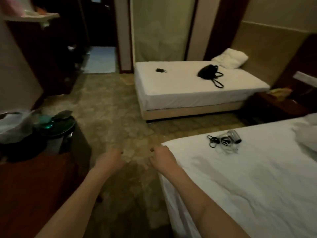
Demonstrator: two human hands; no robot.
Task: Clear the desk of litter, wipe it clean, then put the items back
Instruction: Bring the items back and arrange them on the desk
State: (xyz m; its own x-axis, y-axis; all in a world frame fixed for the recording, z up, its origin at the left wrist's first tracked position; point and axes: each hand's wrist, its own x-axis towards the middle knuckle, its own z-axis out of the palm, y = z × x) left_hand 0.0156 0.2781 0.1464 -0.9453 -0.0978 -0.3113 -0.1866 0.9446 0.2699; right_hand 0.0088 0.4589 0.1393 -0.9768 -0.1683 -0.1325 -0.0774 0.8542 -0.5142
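Both my arms reach forward over the carpet between the desk and the near bed. My left hand (pixel 111 158) hangs with loosely curled fingers and holds nothing. My right hand (pixel 163 158) is also loosely curled and holds nothing, just beside the corner of the near bed (pixel 240 186). The dark red-brown desk (pixel 30 182) lies at the lower left. A bin with a clear plastic liner (pixel 12 126) stands at its far end, next to a green glass tray (pixel 58 122).
A silver hair dryer (pixel 233 136) with a coiled black cord lies on the near bed. The far bed (pixel 188 93) holds a black bag (pixel 208 72), a small black item (pixel 160 70) and a pillow (pixel 230 57). A nightstand (pixel 277 103) stands between the beds.
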